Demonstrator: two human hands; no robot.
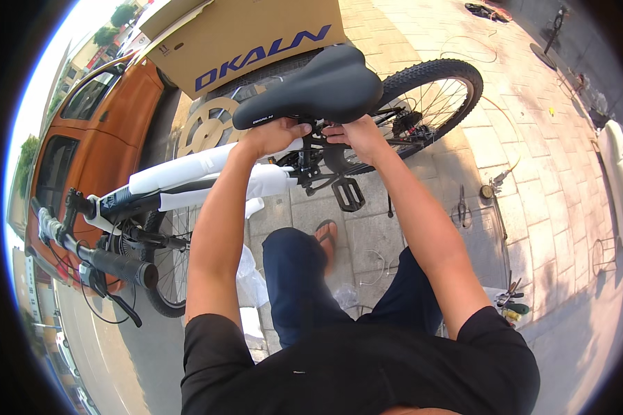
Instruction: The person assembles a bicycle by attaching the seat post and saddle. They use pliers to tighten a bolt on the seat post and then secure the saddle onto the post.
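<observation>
A bicycle stands across in front of me, its black saddle (pixel 311 90) over my hands. Below the saddle's left part, my left hand (pixel 275 136) is closed, its thumb pointing at the seat post (pixel 311 149). On the other side of the post, my right hand (pixel 358 136) has bent fingers close against the parts under the saddle. What the fingertips grip is too small and partly hidden. White foam wrap (pixel 201 169) covers the frame tubes. A black pedal (pixel 348 195) hangs below, and the rear wheel (pixel 432 104) is at right.
The handlebar (pixel 111 266) reaches out at left. Behind the bicycle stand a large cardboard box (pixel 256 41) and an orange vehicle (pixel 97 131). Scissors (pixel 462 207) and several hand tools (pixel 512 304) lie on the paving at right. Clear plastic wrap (pixel 250 277) lies near my left leg.
</observation>
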